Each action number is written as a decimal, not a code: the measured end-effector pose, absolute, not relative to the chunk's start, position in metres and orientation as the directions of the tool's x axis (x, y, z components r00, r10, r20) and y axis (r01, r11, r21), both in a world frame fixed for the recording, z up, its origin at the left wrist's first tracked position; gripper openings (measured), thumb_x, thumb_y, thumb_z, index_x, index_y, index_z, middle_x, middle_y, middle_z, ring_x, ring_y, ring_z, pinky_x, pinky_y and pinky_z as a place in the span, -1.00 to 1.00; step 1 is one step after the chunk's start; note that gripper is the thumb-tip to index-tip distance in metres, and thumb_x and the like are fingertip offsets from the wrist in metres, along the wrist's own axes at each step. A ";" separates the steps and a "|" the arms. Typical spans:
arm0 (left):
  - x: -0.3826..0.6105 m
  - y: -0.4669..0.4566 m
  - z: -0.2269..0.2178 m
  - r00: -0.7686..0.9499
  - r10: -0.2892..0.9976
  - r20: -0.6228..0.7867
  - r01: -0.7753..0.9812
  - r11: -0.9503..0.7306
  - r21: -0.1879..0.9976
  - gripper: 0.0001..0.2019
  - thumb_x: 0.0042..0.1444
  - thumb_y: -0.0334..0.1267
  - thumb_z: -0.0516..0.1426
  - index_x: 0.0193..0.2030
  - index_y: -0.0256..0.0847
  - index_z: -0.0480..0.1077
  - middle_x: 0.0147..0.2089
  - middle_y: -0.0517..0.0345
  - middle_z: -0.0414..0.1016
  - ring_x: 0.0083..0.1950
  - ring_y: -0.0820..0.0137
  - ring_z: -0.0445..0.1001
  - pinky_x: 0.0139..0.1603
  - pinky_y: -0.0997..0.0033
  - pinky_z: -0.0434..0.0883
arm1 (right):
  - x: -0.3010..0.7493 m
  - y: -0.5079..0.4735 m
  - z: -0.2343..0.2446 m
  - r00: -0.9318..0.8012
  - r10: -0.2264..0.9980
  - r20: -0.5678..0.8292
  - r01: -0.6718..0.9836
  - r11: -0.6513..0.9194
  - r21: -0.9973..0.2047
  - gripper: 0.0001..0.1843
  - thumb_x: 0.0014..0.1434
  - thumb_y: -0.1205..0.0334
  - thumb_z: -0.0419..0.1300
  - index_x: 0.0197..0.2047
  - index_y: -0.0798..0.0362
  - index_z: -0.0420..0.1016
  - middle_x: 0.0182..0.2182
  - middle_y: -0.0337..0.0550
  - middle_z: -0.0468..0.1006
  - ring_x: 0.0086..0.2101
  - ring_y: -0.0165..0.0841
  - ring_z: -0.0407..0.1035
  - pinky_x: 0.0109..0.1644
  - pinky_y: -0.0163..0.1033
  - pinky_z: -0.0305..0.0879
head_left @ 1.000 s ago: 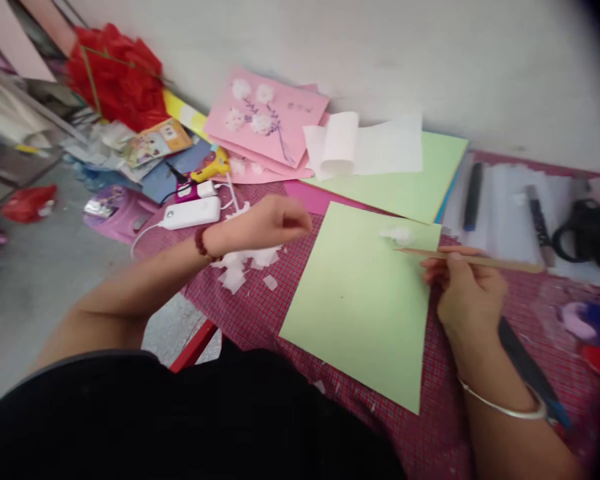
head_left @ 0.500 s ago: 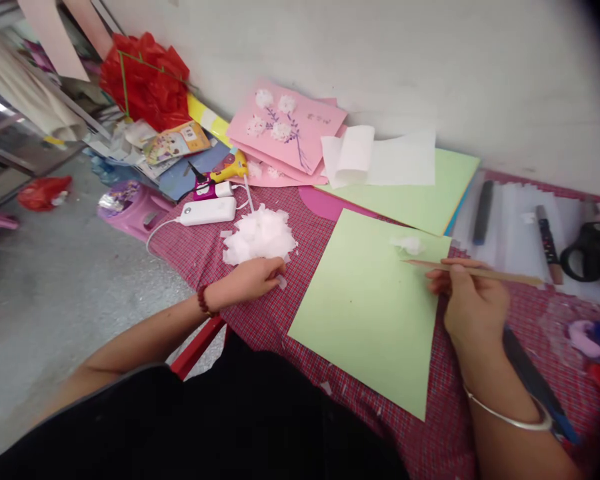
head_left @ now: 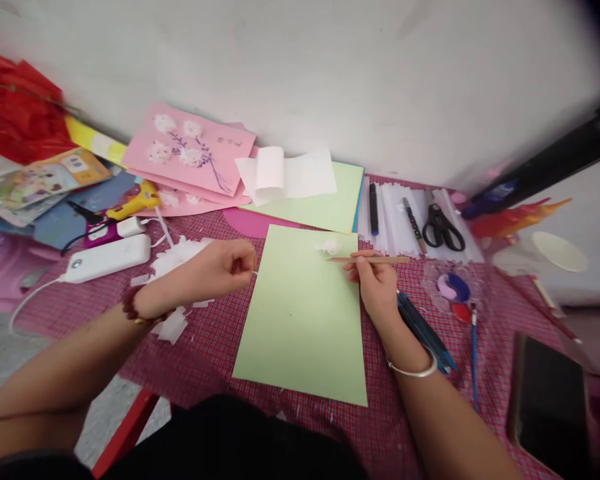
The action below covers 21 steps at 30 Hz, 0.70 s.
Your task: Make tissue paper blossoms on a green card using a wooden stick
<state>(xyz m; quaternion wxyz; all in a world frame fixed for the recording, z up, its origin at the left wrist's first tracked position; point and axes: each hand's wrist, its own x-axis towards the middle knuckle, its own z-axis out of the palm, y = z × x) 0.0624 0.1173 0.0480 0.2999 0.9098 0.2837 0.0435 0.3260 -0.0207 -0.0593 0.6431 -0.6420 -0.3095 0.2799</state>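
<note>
My left hand (head_left: 230,267) is closed in a pinch just left of the green sheet (head_left: 300,320). A tiny white edge of a paper piece (head_left: 255,272) shows at its fingertips. Behind the wrist lies a heap of small white paper pieces (head_left: 175,257), partly covered by the forearm. My right hand (head_left: 377,283) grips a thin, pointed wooden stick (head_left: 380,259) over the sheet's upper right edge. The stick's tip points left, close beneath a small white paper puff (head_left: 330,247) on the sheet.
At the back lie pink cards with white paper flowers (head_left: 190,147) and a white paper roll (head_left: 270,175). Left are a yellow glue gun (head_left: 135,200) and a white power bank (head_left: 107,259). Right are scissors (head_left: 443,230), pens (head_left: 425,330), a paintbrush (head_left: 475,353) and a dark tablet (head_left: 550,400).
My left hand has come away from the paper heap towards the green sheet. My view has swung right, bringing the tablet and paintbrush into sight. The stick stays near the paper puff.
</note>
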 end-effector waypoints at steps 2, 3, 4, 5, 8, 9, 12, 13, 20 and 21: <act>0.092 0.123 0.047 0.849 0.521 -0.082 0.458 -0.652 0.604 -0.98 -0.10 -0.40 0.05 -0.49 -0.23 0.27 -0.51 0.27 0.35 -0.48 0.52 0.27 -0.45 0.53 0.18 | 0.325 -0.018 -0.059 0.652 0.758 0.037 0.041 0.013 -0.999 -0.82 0.15 0.10 0.16 -0.30 0.04 0.45 -0.54 -0.25 0.52 -0.62 -0.47 0.33 -0.53 -0.33 0.27; 0.106 0.126 0.044 0.857 0.510 -0.077 0.438 -0.642 0.629 -0.97 -0.12 -0.41 0.04 -0.49 -0.23 0.27 -0.54 0.28 0.32 -0.51 0.53 0.24 -0.48 0.53 0.15 | 0.325 -0.016 -0.059 0.651 0.758 0.041 0.043 0.017 -0.999 -0.82 0.15 0.10 0.16 -0.30 0.04 0.44 -0.54 -0.25 0.52 -0.62 -0.47 0.33 -0.54 -0.33 0.26; 0.120 0.130 0.040 0.863 0.501 -0.071 0.419 -0.629 0.655 -0.96 -0.14 -0.42 0.04 -0.50 -0.23 0.27 -0.56 0.29 0.29 -0.53 0.54 0.22 -0.51 0.54 0.12 | 0.325 -0.014 -0.060 0.650 0.758 0.048 0.046 0.024 -0.999 -0.82 0.15 0.10 0.16 -0.30 0.04 0.44 -0.54 -0.25 0.52 -0.63 -0.47 0.32 -0.55 -0.34 0.25; 0.133 0.134 0.035 0.866 0.497 -0.063 0.402 -0.614 0.679 -0.95 -0.14 -0.43 0.04 -0.50 -0.23 0.26 -0.57 0.29 0.27 -0.54 0.54 0.21 -0.53 0.54 0.09 | 0.325 -0.013 -0.060 0.649 0.759 0.056 0.051 0.030 -0.998 -0.81 0.15 0.09 0.16 -0.30 0.04 0.44 -0.54 -0.26 0.52 -0.63 -0.47 0.32 -0.56 -0.34 0.25; 0.165 0.146 0.017 0.855 0.517 -0.043 0.383 -0.573 0.725 -0.95 -0.16 -0.43 0.04 -0.52 -0.23 0.25 -0.57 0.29 0.24 -0.54 0.54 0.18 -0.55 0.53 0.07 | 0.326 -0.009 -0.063 0.646 0.761 0.063 0.076 0.018 -0.997 -0.81 0.17 0.09 0.16 -0.30 0.05 0.43 -0.55 -0.26 0.52 -0.64 -0.48 0.31 -0.57 -0.35 0.22; 0.171 0.148 0.010 0.844 0.535 -0.035 0.384 -0.558 0.735 -0.95 -0.16 -0.43 0.04 -0.53 -0.23 0.25 -0.57 0.28 0.25 -0.54 0.54 0.18 -0.54 0.53 0.07 | 0.327 -0.009 -0.064 0.646 0.761 0.061 0.082 0.010 -0.997 -0.81 0.17 0.09 0.15 -0.29 0.05 0.44 -0.54 -0.26 0.52 -0.64 -0.48 0.31 -0.58 -0.35 0.22; 0.181 0.152 -0.010 0.813 0.582 -0.034 0.401 -0.515 0.758 -0.95 -0.17 -0.43 0.04 -0.51 -0.24 0.28 -0.54 0.26 0.30 -0.51 0.52 0.22 -0.52 0.53 0.10 | 0.328 -0.008 -0.064 0.659 0.750 0.048 0.068 0.004 -0.998 -0.80 0.19 0.09 0.14 -0.26 0.05 0.43 -0.51 -0.24 0.54 -0.64 -0.48 0.32 -0.59 -0.35 0.20; 0.182 0.153 -0.015 0.809 0.586 -0.042 0.408 -0.509 0.758 -0.95 -0.17 -0.43 0.04 -0.50 -0.24 0.30 -0.53 0.25 0.32 -0.50 0.51 0.23 -0.51 0.53 0.11 | 0.328 -0.008 -0.064 0.664 0.746 0.045 0.058 0.009 -0.998 -0.80 0.20 0.09 0.14 -0.25 0.04 0.43 -0.49 -0.24 0.55 -0.64 -0.48 0.32 -0.59 -0.35 0.19; 0.181 0.156 -0.029 0.830 0.556 -0.051 0.407 -0.539 0.737 -0.93 -0.21 -0.45 0.03 -0.54 -0.24 0.28 -0.55 0.27 0.29 -0.51 0.52 0.21 -0.51 0.52 0.08 | 0.328 -0.007 -0.063 0.672 0.739 0.045 0.048 0.016 -0.999 -0.79 0.21 0.08 0.14 -0.21 0.03 0.45 -0.40 -0.18 0.59 -0.64 -0.48 0.35 -0.60 -0.34 0.19; 0.181 0.156 -0.029 0.845 0.533 -0.053 0.392 -0.549 0.738 -0.93 -0.22 -0.46 0.03 -0.54 -0.24 0.26 -0.56 0.28 0.27 -0.52 0.52 0.19 -0.51 0.52 0.07 | 0.328 -0.007 -0.063 0.673 0.738 0.041 0.046 0.014 -0.999 -0.79 0.21 0.08 0.14 -0.21 0.03 0.45 -0.40 -0.18 0.59 -0.64 -0.49 0.35 -0.60 -0.34 0.19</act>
